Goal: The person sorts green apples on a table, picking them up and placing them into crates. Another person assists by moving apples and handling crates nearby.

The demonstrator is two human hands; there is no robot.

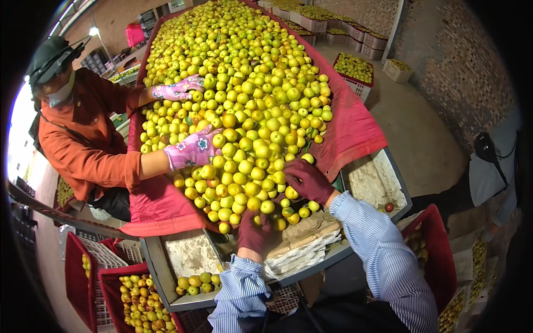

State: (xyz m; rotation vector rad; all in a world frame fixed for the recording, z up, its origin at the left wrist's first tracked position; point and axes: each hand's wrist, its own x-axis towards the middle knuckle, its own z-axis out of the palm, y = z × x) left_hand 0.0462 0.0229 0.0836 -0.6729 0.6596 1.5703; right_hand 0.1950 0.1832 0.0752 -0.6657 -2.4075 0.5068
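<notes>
A large heap of yellow-green round fruits [250,104], perhaps jujubes, covers a table lined with red cloth [354,120]. My left hand [255,233], in a dark maroon glove, is at the heap's near edge, its fingers against the lowest fruits. Whether it grips one cannot be told. My right hand [307,181], gloved alike, lies on the heap's right near side with its fingers bent over fruits; its grip is partly hidden. Between my hands are several loose fruits, above a stack of brown and white paper or cloth [306,245] on the table's front ledge.
At the left, a co-worker in an orange jacket [95,137] has both flower-patterned gloves on the heap. Metal trays flank the stack, the left one [187,249] holding several fruits. A red-lined crate of fruits [145,299] stands below left; another [433,254] stands right. More crates line the wall.
</notes>
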